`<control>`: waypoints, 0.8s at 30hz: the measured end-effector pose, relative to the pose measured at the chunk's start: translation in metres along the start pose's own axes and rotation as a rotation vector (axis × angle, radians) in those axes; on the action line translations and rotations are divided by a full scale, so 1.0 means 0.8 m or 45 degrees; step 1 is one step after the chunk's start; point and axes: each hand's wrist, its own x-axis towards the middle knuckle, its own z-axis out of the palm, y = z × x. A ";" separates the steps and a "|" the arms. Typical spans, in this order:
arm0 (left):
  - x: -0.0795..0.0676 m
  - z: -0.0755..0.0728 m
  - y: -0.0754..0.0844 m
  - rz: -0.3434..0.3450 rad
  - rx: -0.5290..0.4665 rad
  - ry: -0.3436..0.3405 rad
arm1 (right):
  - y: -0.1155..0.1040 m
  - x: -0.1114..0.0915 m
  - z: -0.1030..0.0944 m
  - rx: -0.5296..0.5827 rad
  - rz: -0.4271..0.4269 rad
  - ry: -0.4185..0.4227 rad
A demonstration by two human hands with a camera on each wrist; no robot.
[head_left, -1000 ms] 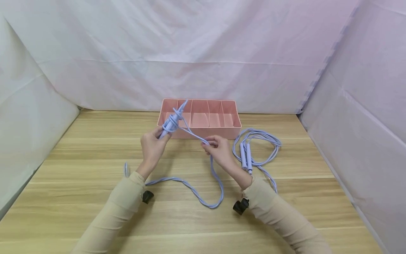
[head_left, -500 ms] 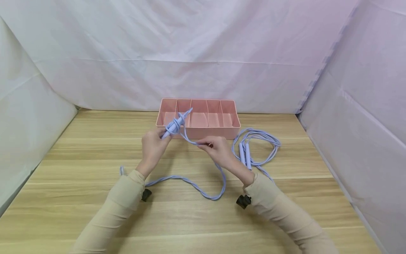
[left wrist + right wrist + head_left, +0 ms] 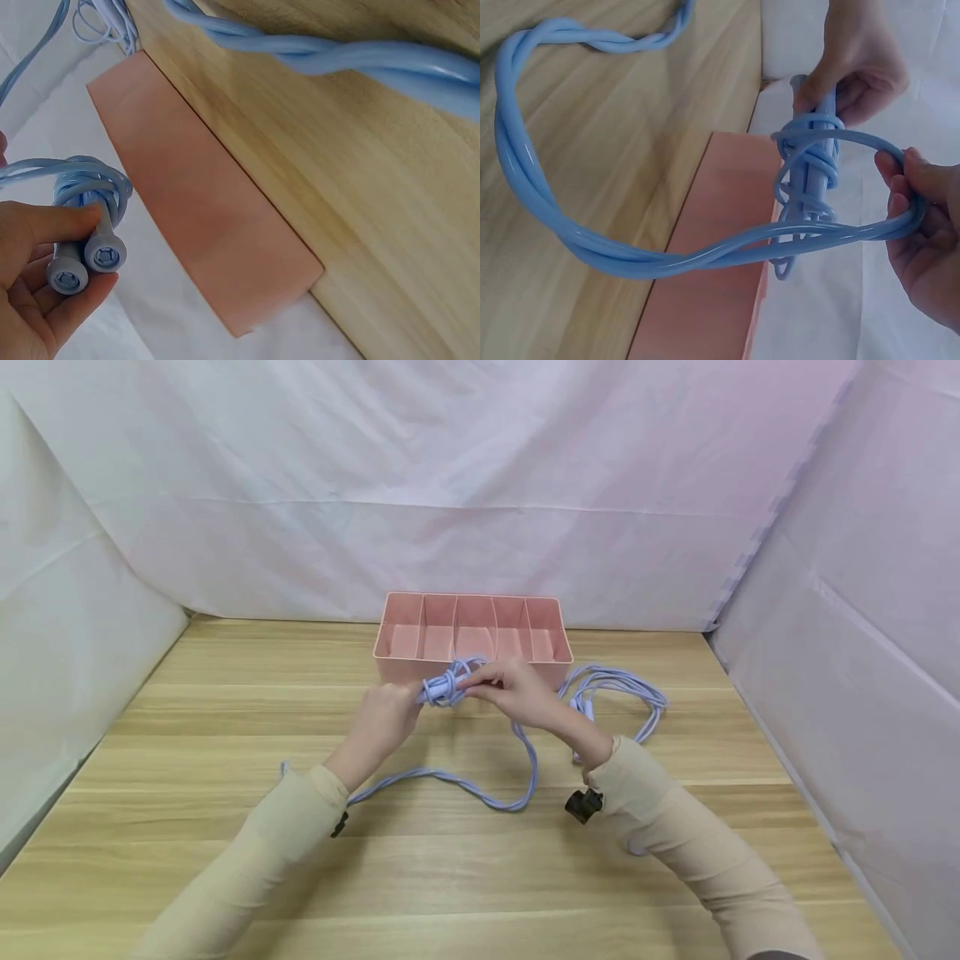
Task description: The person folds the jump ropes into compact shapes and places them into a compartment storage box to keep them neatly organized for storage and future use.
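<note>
Blue rope [image 3: 697, 259] wraps two handles [image 3: 105, 251]; fingers of the left hand [image 3: 385, 717] clamp them (the right hand [image 3: 517, 692] pinches rope) beside a pink tray [image 3: 401, 671] near the table's [image 3: 465, 877] far edge.

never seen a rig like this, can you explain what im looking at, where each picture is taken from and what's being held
There is no machine here, just one person's bare hands. The wide picture comes from a camera worn on the head, looking forward and down; the other two come from cameras on the left and right wrists. The left hand holds two pale blue jump rope handles, with their cord partly wound round them. The right hand holds another stretch of that same cord. On the wooden table stands a pink box with five compartments. To its right lies a second jump rope, partly hidden by the right sleeve.
</note>
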 end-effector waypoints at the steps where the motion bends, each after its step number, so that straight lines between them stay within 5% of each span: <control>1: -0.001 -0.002 0.002 0.034 0.020 0.026 | -0.002 0.001 -0.003 0.005 0.019 -0.009; 7: -0.009 -0.013 0.008 0.290 0.089 0.146 | -0.010 0.005 -0.016 0.089 0.053 -0.082; 16: -0.015 -0.026 0.000 0.570 -0.026 0.067 | -0.004 0.010 -0.027 0.219 0.191 -0.375; 24: -0.017 -0.022 -0.003 0.644 -0.158 0.116 | 0.012 0.019 -0.028 0.263 0.278 -0.463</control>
